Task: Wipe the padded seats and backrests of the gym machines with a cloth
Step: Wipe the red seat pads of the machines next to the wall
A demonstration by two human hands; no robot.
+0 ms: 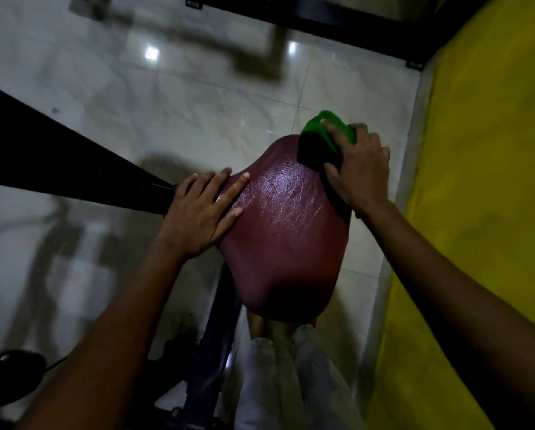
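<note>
Under right grip [357, 169], cloth [322, 141] on seat [281, 237]

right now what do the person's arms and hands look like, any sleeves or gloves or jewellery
Both arms are bare from the frame's lower edge to the wrists, with no sleeves in view. The left hand and the right hand wear no gloves, and no rings, watch or bracelet show on either. The fingernails are short and pale. The picture is dim and a little blurred, so finer marks cannot be made out.
</note>
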